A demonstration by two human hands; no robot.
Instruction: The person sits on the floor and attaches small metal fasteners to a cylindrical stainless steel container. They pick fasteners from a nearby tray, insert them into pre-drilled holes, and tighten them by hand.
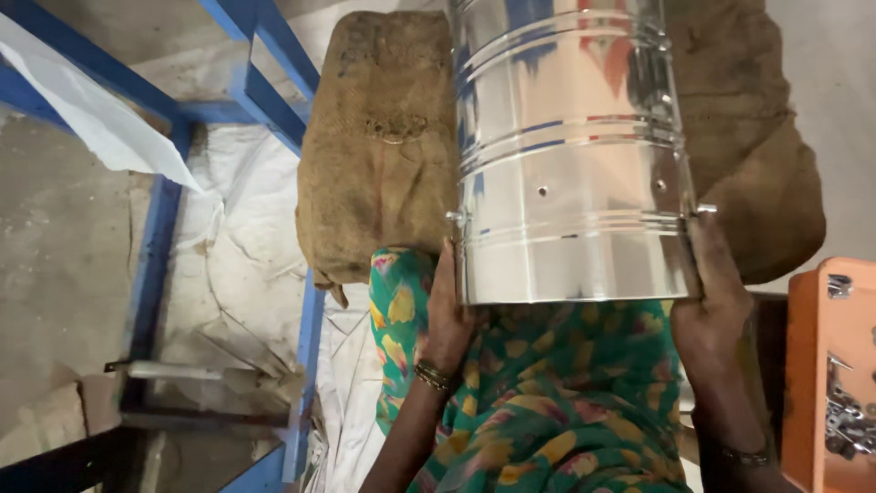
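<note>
Both hands are clamped on a shiny steel drum [570, 151], one each side near its bottom rim. Left hand [447, 315] presses flat on the left wall, bangles on the wrist; right hand [712, 306] grips the right wall. The drum sits over the lap, on green flowered cloth [538, 393], leaning against a burlap sack [383, 146]. Blue frame [151, 246] with white sheeting [246, 246] is off left. Orange tray [826, 365] with metal bits [849, 415] sits at the right edge.
</note>
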